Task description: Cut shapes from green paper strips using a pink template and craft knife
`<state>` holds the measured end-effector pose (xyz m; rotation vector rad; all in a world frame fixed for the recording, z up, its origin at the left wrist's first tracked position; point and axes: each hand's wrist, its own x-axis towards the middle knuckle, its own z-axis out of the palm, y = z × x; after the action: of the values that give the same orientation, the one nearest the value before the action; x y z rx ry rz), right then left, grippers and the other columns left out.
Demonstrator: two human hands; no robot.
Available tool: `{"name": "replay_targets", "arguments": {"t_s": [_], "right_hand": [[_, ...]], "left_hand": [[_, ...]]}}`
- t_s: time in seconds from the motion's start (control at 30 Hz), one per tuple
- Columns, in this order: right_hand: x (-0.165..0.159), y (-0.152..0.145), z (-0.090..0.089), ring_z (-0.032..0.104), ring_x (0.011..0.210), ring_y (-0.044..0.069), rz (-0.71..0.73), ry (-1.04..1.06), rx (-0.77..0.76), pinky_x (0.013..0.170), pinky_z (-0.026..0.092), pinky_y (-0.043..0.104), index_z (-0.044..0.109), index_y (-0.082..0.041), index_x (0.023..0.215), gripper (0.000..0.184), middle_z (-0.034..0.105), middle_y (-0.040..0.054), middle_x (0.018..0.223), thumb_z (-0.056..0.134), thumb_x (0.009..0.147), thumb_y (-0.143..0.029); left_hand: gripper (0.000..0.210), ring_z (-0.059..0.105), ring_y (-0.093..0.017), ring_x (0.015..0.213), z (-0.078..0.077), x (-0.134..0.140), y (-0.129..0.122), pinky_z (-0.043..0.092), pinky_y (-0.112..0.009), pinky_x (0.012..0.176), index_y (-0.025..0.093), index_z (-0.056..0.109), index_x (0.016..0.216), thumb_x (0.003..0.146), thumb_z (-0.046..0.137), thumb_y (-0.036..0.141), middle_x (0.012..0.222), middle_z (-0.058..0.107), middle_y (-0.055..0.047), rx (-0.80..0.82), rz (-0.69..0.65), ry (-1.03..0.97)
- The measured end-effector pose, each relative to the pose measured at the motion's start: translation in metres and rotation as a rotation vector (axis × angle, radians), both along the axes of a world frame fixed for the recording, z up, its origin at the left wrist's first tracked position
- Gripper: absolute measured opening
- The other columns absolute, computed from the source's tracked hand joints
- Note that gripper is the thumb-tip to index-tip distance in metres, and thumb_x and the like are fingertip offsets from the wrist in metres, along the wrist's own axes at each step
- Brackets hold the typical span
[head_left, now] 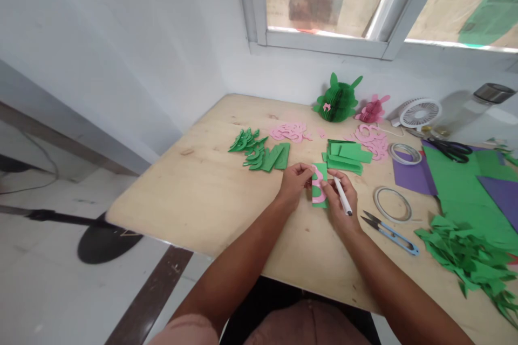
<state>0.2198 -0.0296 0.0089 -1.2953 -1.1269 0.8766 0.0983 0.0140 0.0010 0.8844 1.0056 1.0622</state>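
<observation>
My left hand (293, 187) pinches the upper left edge of a small green paper strip (316, 191) and the pink paper cutout (319, 178) lying on it. The cutout has a curvy, scalloped outline. A white pen (343, 196) with a dark tip is held in my right hand (339, 206), its tip pointing back toward me. Fingers of that same hand also rest on the right side of the strip. Just behind my hands lies a stack of green paper strips (347, 155). Left of it are green cut pieces (253, 151) and folded green strips (277, 157).
Pink cutouts (289, 132) lie farther back. Blue thread snips (392, 234), tape rolls (392, 205), black scissors (450, 149) and green scraps (465, 253) are at right. A green honeycomb paper figure (338, 102), pink figure (371, 110) and white fan (421, 113) stand by the wall.
</observation>
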Motion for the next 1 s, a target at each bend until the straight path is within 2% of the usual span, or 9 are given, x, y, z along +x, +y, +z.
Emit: {"name": "replay_targets", "arguments": {"t_s": [0.4,0.63,1.0], "right_hand": [[-0.0015,0.0014,-0.0010,0.044,0.056,0.011,-0.019,0.035,0.000,0.052,0.038,0.024,0.060,-0.021,0.107,0.040,0.049,-0.0071,0.066,0.072,0.072,-0.037],[0.0002,0.0023,-0.0049,0.045,0.057,0.010,-0.014,0.047,-0.007,0.053,0.038,0.024,0.061,-0.022,0.108,0.039,0.050,-0.0071,0.068,0.073,0.073,-0.034],[0.0005,0.0018,-0.0038,0.046,0.057,0.010,-0.018,0.063,-0.017,0.052,0.039,0.023,0.061,-0.022,0.107,0.039,0.051,-0.0070,0.067,0.075,0.072,-0.034]], "left_hand": [[0.030,0.064,-0.018,0.096,-0.0021,0.0024,-0.0017,0.057,-0.037,0.082,0.014,0.059,0.117,0.096,0.060,0.036,0.113,0.063,-0.007,0.039,-0.018,0.020],[0.031,0.064,-0.019,0.097,-0.0031,0.0027,-0.0006,0.057,-0.038,0.083,0.014,0.059,0.117,0.096,0.060,0.036,0.114,0.063,-0.007,0.041,-0.023,0.016],[0.025,0.064,-0.013,0.080,-0.0021,0.0031,-0.0007,0.057,-0.029,0.070,0.013,0.061,0.109,0.096,0.060,0.035,0.099,0.064,-0.004,0.054,-0.004,0.020]]}}
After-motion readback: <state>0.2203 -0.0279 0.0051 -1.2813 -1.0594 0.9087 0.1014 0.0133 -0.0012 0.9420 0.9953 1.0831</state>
